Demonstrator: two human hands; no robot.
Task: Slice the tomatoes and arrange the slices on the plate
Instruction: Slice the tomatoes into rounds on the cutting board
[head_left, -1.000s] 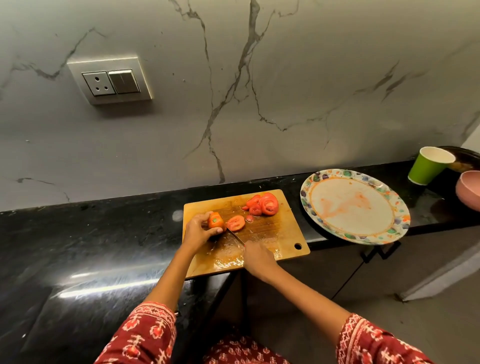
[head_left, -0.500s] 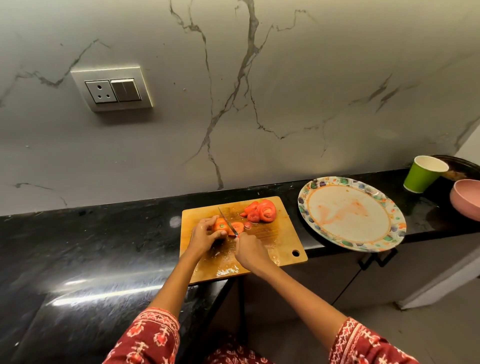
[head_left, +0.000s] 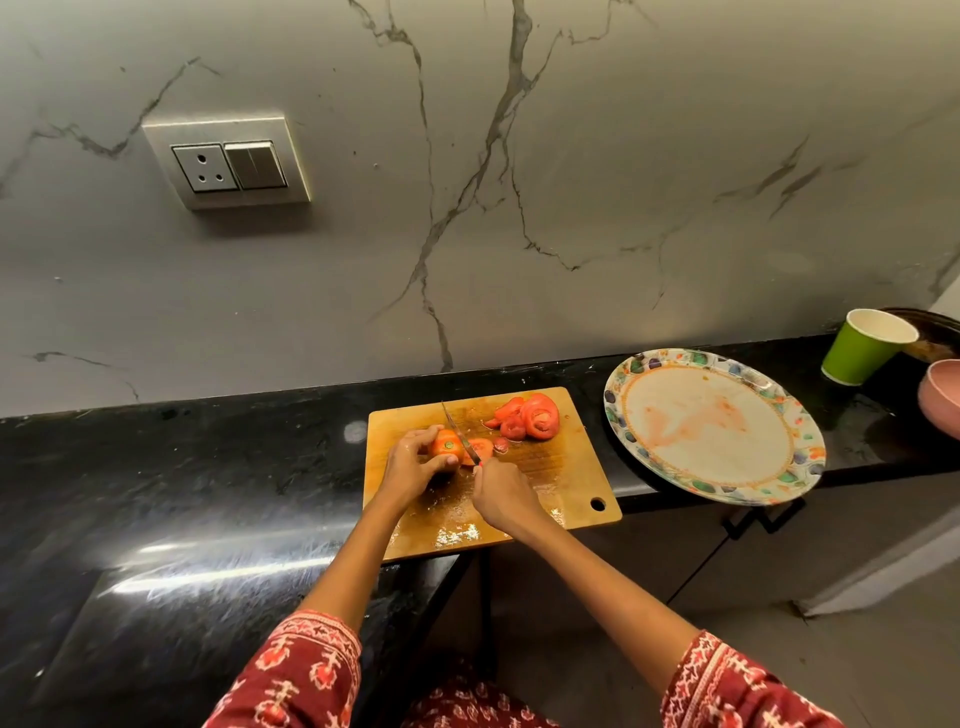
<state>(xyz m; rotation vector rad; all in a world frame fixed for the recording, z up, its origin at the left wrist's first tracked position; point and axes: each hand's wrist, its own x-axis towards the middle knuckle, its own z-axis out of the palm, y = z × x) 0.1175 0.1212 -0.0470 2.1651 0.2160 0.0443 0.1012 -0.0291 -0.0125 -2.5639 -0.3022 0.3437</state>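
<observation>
Head: left hand (head_left: 410, 465) grips tomato (head_left: 447, 446); right hand (head_left: 501, 496) holds knife (head_left: 457, 431).

**One head-worn view, looking down over the counter**

A single wide-angle camera sits on the person's head, facing forward and down at the black counter (head_left: 218, 467) and the marble wall (head_left: 571, 182) behind it. The cutting board (head_left: 550, 483) lies near centre, both forearms reaching in from the near edge. Straight lines bow at the frame's edges.

1 board (head_left: 566, 467), 1 knife (head_left: 457, 431), 1 plate (head_left: 800, 467), 1 cup (head_left: 862, 345), 1 bowl (head_left: 943, 397), 2 hands (head_left: 410, 467); slices (head_left: 530, 418) approx. 5.
</observation>
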